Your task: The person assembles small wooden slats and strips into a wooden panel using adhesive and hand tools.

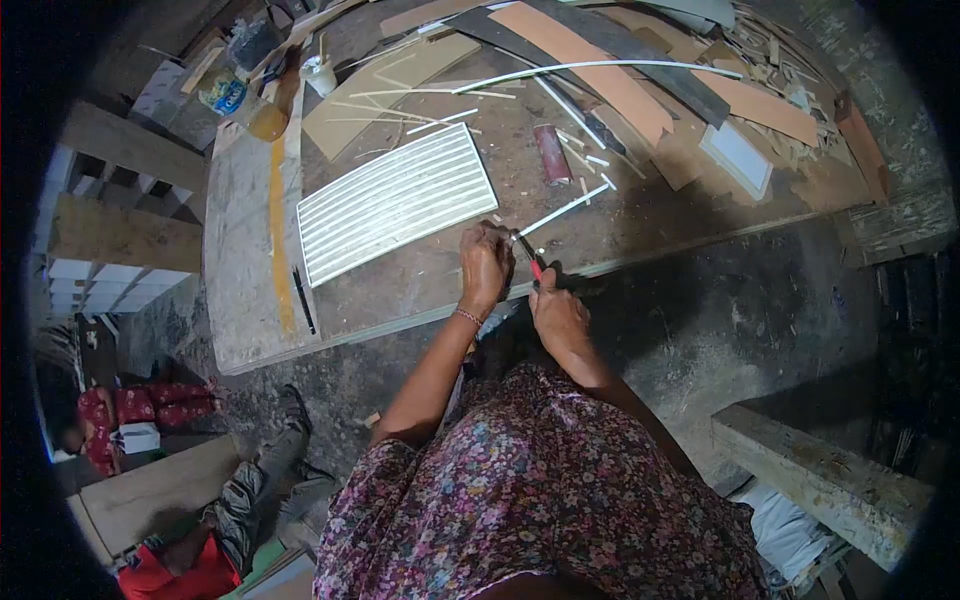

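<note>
At the table's front edge my left hand (484,262) has its fingers pressed together near the end of a thin white strip (566,208). Just right of it, my right hand (559,312) is wrapped round a red-handled tool (536,270), whose dark tip meets the strip near my left fingertips; the exact type of tool is unclear. Beyond my left hand lies a white ribbed panel (398,203). A dark red cylinder (552,154) rests on the table behind the strip.
The worktable (380,292) bears long curved strips, brown boards (590,65), a white-topped block (737,158) and wood scraps. A white cup (319,76) and plastic containers stand at the back left. Two people sit at lower left; a beam (810,480) is at lower right.
</note>
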### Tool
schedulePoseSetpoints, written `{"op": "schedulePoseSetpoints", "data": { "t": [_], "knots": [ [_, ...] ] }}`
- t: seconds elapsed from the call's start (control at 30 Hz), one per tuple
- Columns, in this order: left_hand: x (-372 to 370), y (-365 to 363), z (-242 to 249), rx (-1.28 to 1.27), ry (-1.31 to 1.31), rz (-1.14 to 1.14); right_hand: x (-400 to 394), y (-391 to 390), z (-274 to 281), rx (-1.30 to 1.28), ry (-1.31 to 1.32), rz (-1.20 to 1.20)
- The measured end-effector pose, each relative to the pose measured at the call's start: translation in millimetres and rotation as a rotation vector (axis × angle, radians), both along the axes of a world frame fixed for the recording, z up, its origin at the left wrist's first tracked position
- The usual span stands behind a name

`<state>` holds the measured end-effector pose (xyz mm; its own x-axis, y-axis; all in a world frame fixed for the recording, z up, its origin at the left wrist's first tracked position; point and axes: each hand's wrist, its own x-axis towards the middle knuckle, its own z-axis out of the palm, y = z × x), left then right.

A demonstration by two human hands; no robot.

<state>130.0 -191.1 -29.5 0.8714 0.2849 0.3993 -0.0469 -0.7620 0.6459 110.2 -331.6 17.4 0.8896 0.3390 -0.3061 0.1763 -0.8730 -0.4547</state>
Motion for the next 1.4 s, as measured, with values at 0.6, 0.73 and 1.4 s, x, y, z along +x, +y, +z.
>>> {"op": "schedulePoseSetpoints", "data": {
  "t": [0.6, 0.73, 1.4],
  "knots": [
    [-0.8, 3.9, 4.5, 0.053, -0.012, -0.084, 1.7, 2.0, -5.4, 0.016, -0.026, 0.028],
    [-2.2, -0.5, 1.8, 0.064, -0.009, -0.057, 2.5, -3.7, -10.3, 0.026, -0.138, 0.073],
    [-0.3, -0.8, 1.7, 0.007, -0.004, -0.028, 5.0, -1.7, -9.5, 0.062, -0.055, 0.044]
  ]
}}
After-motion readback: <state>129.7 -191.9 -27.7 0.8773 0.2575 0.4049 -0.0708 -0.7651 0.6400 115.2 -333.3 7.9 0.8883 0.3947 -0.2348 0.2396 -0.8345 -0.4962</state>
